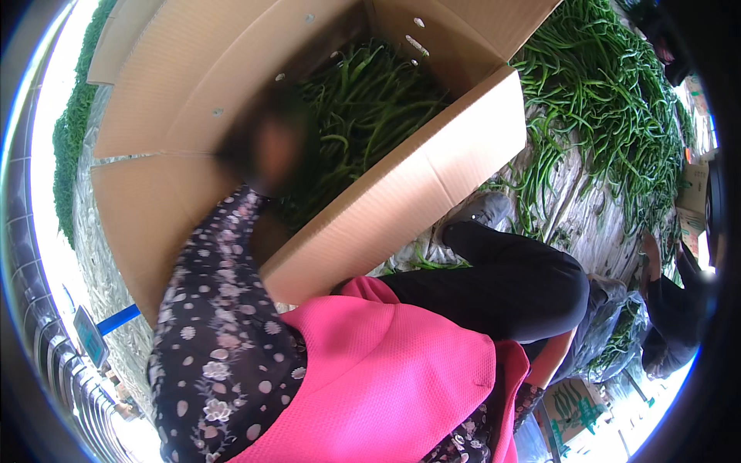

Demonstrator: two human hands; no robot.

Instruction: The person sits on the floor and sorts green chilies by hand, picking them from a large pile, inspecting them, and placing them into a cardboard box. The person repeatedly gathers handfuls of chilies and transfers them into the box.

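A large open cardboard carton (399,214) stands before me with its flaps spread. Inside it lies a heap of long green chili peppers (370,104). My left arm, in a dark floral sleeve (220,324), reaches down into the carton. The blurred shape at the sleeve's end is my left hand (275,144), beside the peppers; its fingers and any hold cannot be made out. My right forearm (550,359) runs up behind my bent, black-trousered knee (521,289), and the right hand is hidden there.
Loose green chili peppers (608,98) cover a plastic sheet (567,202) at the right. A bagged lot of peppers (619,341) and a printed carton (570,405) stand lower right, near another person in dark clothing (671,330). A display on a blue post (118,319) is at left.
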